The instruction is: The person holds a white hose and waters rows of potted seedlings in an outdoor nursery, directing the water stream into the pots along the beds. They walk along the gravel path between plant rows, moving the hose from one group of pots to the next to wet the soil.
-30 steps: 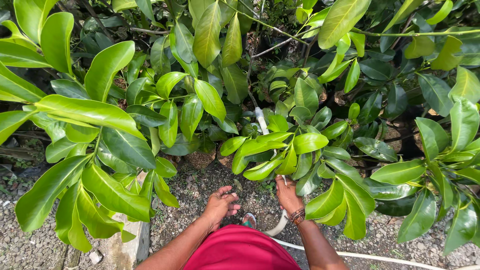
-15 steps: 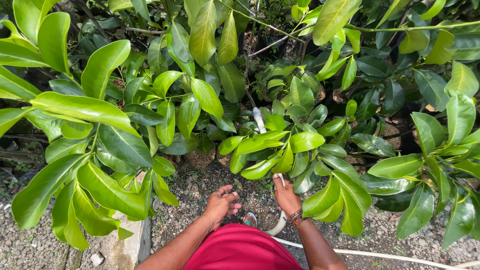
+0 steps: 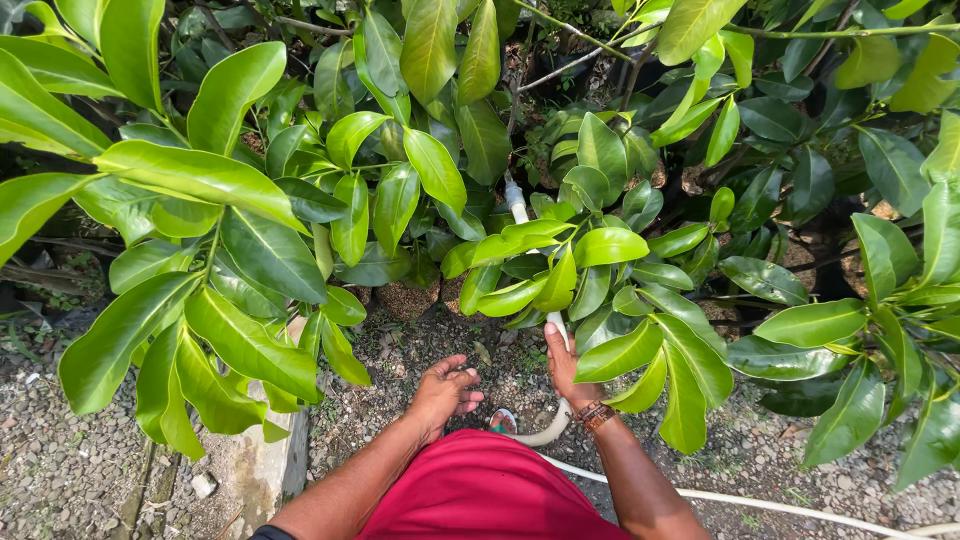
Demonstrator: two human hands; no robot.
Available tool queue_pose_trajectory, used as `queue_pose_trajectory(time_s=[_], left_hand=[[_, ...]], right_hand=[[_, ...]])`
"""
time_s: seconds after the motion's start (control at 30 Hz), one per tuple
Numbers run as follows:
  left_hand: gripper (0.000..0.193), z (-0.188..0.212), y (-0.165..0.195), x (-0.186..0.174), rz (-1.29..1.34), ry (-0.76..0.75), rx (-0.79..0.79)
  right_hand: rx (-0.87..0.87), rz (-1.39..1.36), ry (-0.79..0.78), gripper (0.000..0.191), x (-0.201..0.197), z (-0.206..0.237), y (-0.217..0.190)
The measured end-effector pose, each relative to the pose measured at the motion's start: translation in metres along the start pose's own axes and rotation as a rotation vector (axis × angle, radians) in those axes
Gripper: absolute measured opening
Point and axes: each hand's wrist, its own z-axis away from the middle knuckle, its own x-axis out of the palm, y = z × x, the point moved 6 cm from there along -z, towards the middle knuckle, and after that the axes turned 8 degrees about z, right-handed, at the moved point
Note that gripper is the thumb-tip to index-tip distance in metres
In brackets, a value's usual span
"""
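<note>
My right hand [image 3: 562,362] reaches under the glossy green leaves [image 3: 590,250] of a young plant and is closed around a white hose [image 3: 548,432]. The hose curves up past that hand and shows again higher among the leaves. A beaded bracelet [image 3: 597,413] sits on my right wrist. My left hand [image 3: 445,390] hovers over the gravel with its fingers loosely spread and holds nothing. My red garment [image 3: 485,495] fills the bottom middle of the view.
Large-leaved potted plants crowd the top and both sides. Round soil-filled pots [image 3: 405,298] stand under the leaves. A concrete block [image 3: 265,455] lies at lower left on the gravel ground [image 3: 70,470]. The white hose trails off to the lower right [image 3: 780,506].
My right hand has shifted slightly up and left along the hose, deeper under the leaves. My left hand stays almost where it was.
</note>
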Motion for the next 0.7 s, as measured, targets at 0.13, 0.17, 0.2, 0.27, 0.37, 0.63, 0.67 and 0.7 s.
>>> queue_pose_trajectory(time_s=[0.13,0.17,0.2,0.27,0.37,0.63,0.67,0.7], left_hand=[[0.057,0.001,-0.001,-0.004,0.029,0.003,0.008],[0.057,0.001,-0.002,-0.006,0.039,0.004,0.012],[0.057,0.001,-0.003,-0.007,0.047,0.004,0.016],[0.057,0.001,-0.004,-0.009,0.055,0.004,0.03],[0.057,0.004,-0.007,-0.011,0.051,0.001,0.047],[0.057,0.012,-0.008,-0.017,0.05,0.001,0.043],[0.057,0.014,-0.008,-0.018,0.043,0.002,0.039],[0.057,0.015,-0.008,-0.019,0.036,0.003,0.036]], right_hand=[[-0.026,-0.044,0.011,0.056,0.004,0.002,-0.004],[-0.028,-0.034,0.018,0.057,0.004,0.001,-0.004],[-0.029,-0.026,0.025,0.057,0.004,0.001,-0.005],[-0.03,-0.014,0.029,0.057,0.004,0.001,-0.005],[-0.02,-0.016,0.021,0.057,0.004,0.002,-0.005],[-0.031,-0.068,0.009,0.053,0.007,0.008,-0.013],[-0.024,-0.067,0.011,0.053,0.007,0.009,-0.013],[-0.018,-0.066,0.014,0.053,0.007,0.01,-0.013]])
